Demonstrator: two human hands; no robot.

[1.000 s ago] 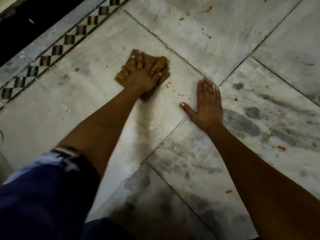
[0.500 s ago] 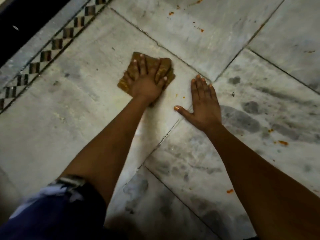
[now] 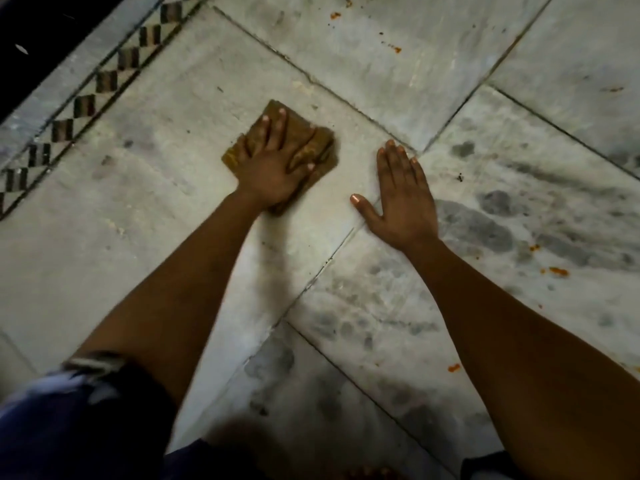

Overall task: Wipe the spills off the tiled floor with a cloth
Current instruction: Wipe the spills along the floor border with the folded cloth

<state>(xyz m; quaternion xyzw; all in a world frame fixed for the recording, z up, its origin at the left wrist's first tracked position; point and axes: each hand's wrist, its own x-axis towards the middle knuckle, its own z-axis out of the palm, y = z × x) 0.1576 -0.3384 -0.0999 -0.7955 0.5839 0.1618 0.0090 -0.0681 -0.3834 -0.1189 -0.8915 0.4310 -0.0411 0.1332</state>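
Note:
A folded brown cloth [image 3: 301, 135] lies flat on the pale marble floor [image 3: 145, 188]. My left hand [image 3: 273, 161] presses on it with fingers spread and nearly straight. My right hand [image 3: 401, 195] lies flat on the floor to the right of the cloth, fingers straight, thumb out, holding nothing. Orange spill specks [image 3: 391, 46] dot the tile beyond the cloth. More orange spots [image 3: 557, 271] sit on the grey-stained tile to the right, and one orange spot [image 3: 453, 367] lies beside my right forearm.
A checkered border strip [image 3: 86, 105] runs diagonally at the upper left, with a dark edge [image 3: 31, 39] beyond it. Dark grey stains [image 3: 485, 226] mark the right tiles. My knee in blue fabric [image 3: 62, 420] is at the lower left.
My left hand has slid the cloth to the right and toward me, over the small orange specks that lay between the hands. My right hand has stayed planted.

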